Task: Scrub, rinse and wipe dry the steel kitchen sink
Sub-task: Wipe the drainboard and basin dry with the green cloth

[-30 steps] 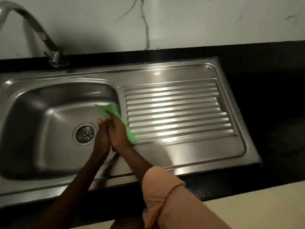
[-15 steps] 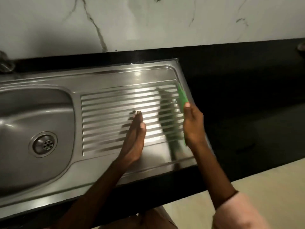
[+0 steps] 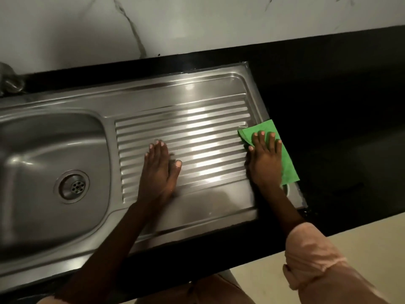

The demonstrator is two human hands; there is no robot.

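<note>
Head view: since half a second ago the right hand point(image 3: 265, 159) has laid the cloth point(image 3: 287, 163) flat and now presses it with straight fingers. Left hand point(image 3: 160, 170) rests flat, fingers straight, on the steel sink point(image 3: 175, 95) drainboard, set in black counter point(image 3: 328, 106) below marble wall point(image 3: 197, 23). Cloth lies under the right palm, at the sink's right rim.

A bright green cloth point(image 3: 287, 163) lies against a silver-grey steel sink point(image 3: 153, 91) whose drainboard point(image 3: 197, 137) is patterned with parallel ridges. The countertop point(image 3: 328, 106) is black, the wall point(image 3: 197, 23) white marble with grey veins, a sleeve point(image 3: 311, 255) pale pink.
</note>
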